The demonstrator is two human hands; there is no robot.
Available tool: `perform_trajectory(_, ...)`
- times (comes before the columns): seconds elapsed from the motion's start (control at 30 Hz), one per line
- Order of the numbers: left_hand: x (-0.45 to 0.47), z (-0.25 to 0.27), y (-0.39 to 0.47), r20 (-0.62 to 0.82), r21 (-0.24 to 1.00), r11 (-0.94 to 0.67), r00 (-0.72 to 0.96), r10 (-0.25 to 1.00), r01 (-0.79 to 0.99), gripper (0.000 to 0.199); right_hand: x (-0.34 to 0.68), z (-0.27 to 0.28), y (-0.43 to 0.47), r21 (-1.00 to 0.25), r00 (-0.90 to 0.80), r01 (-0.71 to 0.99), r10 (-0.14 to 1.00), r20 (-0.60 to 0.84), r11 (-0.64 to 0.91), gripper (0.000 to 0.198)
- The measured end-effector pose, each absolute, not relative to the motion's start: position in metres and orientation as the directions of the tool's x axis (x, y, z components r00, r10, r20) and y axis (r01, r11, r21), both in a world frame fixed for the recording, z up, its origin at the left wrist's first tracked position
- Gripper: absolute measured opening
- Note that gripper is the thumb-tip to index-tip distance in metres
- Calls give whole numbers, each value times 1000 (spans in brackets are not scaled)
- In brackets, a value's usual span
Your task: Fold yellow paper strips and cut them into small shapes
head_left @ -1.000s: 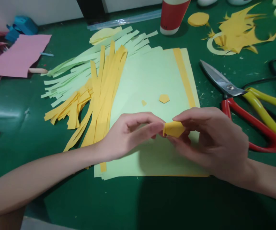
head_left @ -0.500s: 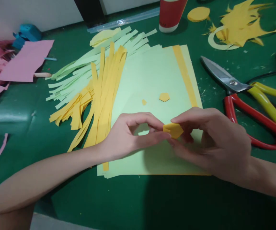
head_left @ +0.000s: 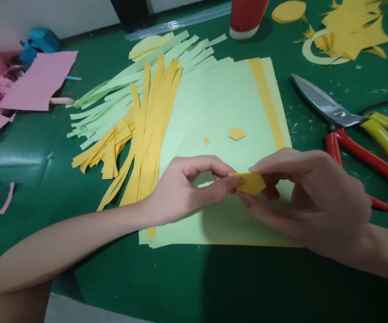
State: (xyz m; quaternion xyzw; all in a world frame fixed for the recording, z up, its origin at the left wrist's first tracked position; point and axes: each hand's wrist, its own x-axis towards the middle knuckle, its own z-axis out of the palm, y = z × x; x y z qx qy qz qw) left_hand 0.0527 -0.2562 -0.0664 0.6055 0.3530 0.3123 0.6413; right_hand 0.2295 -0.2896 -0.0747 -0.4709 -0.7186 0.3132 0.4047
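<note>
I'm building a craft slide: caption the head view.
Left hand and right hand pinch a small yellow paper piece over pale green sheets.

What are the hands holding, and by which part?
A small yellow angular paper piece: the left hand pinches its left end; the right hand grips its upper and lower edges.

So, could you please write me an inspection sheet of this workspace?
Surface: green tabletop bearing pale green paper sheets.
Work pieces: angular yellow paper piece, held over the sheets; small yellow paper pentagon, on them.
Clutter: long yellow paper strips, pale green paper strips, pink paper sheet, metal scissors with red and yellow handles.
Hands: left hand and right hand, fingers of both pinching the angular piece.
Cables: thin black cable near the scissors.
Surroundings: red-and-white cup; pale wall.
</note>
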Motion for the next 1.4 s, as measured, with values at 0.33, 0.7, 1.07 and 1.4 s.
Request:
perform_trajectory(0.33,53,-69,-258,-80,995,97,538,839,-4,7,228,-69,-289,-850,-194,446,957,215,281,10)
perform_trajectory(0.7,52,-69,-255,-93,983,167,579,810,-75,4,231,-63,-285,-797,-281,471,921,271,378,11)
perform_trajectory(1.07,51,-66,-251,-108,981,184,634,766,-55,7,229,-66,-289,-764,-331,453,882,334,460,10)
perform_trajectory(1.4,51,-66,-251,-100,985,167,645,758,-44,7,231,-62,-287,-679,-377,482,831,410,554,6)
